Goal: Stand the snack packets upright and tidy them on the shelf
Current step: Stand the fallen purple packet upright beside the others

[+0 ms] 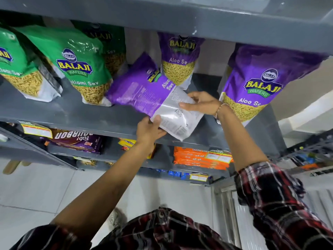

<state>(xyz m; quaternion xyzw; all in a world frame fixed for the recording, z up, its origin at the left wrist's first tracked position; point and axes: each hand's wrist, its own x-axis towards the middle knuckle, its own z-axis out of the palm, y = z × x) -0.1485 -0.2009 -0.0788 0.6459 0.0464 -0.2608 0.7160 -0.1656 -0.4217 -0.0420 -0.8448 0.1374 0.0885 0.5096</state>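
Observation:
A purple Aloo Sev packet (144,92) lies tilted on the grey shelf (68,112), back side up, its white end hanging over the front edge. My left hand (149,131) grips that white end from below, thumb on top. My right hand (201,103) holds its right edge. Behind it a purple packet (180,58) stands upright. Another upright purple packet (255,82) is at the right. Green Ratlami Sev packets (75,62) lean at the left.
The shelf above (180,20) overhangs the packets closely. Lower shelves hold brown biscuit packs (75,139), orange cookie packs (200,157) and yellow packets. A white tiled floor (36,186) lies below, and a second rack (306,156) stands at the right.

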